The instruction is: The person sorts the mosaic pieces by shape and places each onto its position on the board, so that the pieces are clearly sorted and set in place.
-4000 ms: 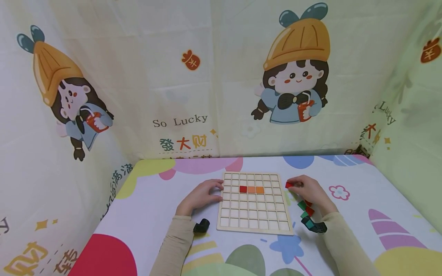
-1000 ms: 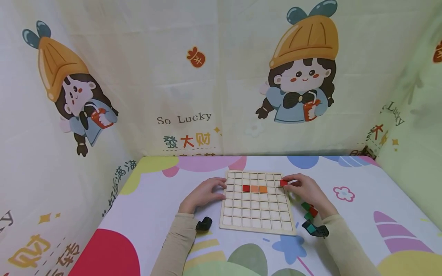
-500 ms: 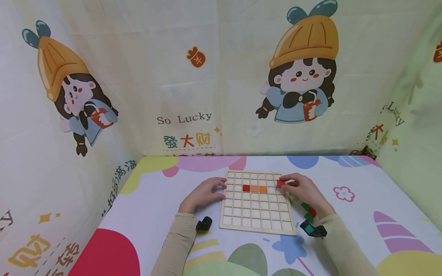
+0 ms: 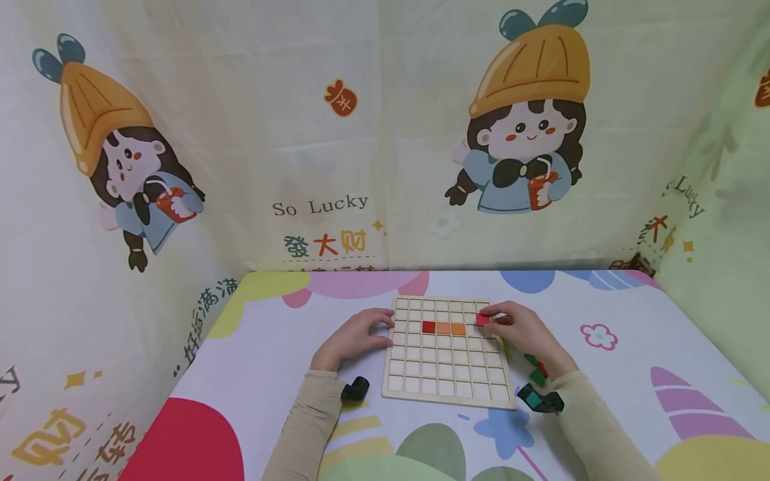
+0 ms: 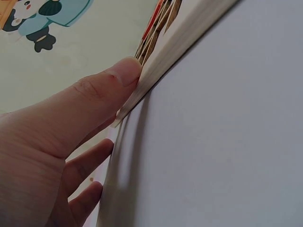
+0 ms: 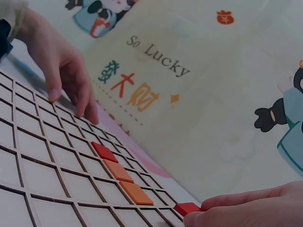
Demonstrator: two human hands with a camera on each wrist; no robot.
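Observation:
A wooden grid board (image 4: 427, 369) lies on the table. In one of its rows sit a red tile (image 4: 429, 327), a light-orange tile (image 4: 443, 328) and an orange tile (image 4: 458, 329), side by side. My right hand (image 4: 532, 334) pinches another red tile (image 6: 188, 208) between thumb and fingers, over the board's right side near the far corner. My left hand (image 4: 356, 339) rests against the board's left edge. There, the left wrist view shows the thumb (image 5: 124, 73) on the frame and the other fingers loosely spread beside it.
Several loose tiles, green (image 4: 537, 378) and red, lie to the right of the board, partly hidden by my right hand. The table carries a printed cloth (image 4: 240, 374), with a patterned curtain (image 4: 313, 147) behind it.
My right hand has carried the pinched red tile leftward, from beside the board to over its right-hand squares. The left hand keeps its place at the edge.

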